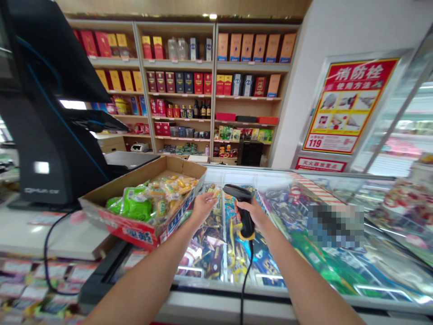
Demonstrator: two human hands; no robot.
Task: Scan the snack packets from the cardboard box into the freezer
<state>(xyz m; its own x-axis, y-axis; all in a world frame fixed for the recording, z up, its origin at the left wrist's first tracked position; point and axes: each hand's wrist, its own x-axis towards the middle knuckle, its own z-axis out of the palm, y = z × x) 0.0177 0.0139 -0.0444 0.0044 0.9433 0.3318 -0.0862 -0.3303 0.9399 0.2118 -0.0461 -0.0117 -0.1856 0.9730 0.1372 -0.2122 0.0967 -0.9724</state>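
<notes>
My right hand [254, 213] is wrapped round the handle of a black barcode scanner [241, 203] with a yellow band, its head pointing left and its cable hanging down. My left hand [203, 205] is pinched on a small snack packet [214, 194], held just in front of the scanner head. Both hands hover over the glass lid of a chest freezer [304, 253]. To the left of my left hand sits a cardboard box [142, 230] full of green and yellow snack packets.
A black checkout terminal [43, 117] stands on the white counter at the left, with a cable trailing down. Shelves of boxed bottles [209, 81] fill the back wall. A red fire hydrant poster [348, 104] hangs at the right.
</notes>
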